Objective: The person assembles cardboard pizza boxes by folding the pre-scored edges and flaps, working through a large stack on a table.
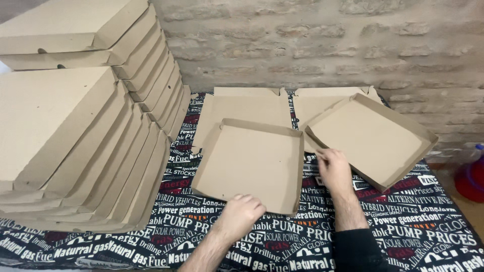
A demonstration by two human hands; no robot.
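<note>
Both hands rest on one open cardboard box (252, 163) lying in the middle of the table. Left hand (241, 215) is curled over the box's near edge, fingers folded down on the cardboard rim; whether the thumb pinches underneath cannot be told. Right hand (333, 168) sits at the box's right side, fingers loosely bent and touching the raised side wall near its corner, not closed around it.

That box is one tray with low walls folded up, its flat lid panel (247, 108) spread out behind it toward the brick wall (327, 40). A second open box (370, 138) lies just to the right, tilted at an angle, its near corner close to the right hand, with its own flat panel behind it. So two open boxes are on the table.

On the left are two leaning stacks of closed boxes: a front stack (75, 151) of roughly seven, and a back stack (101, 45) behind it, where about eight can be counted. A dark cloth with white lettering (403, 221) covers the table. One red container (471, 179) stands at the right edge.
</note>
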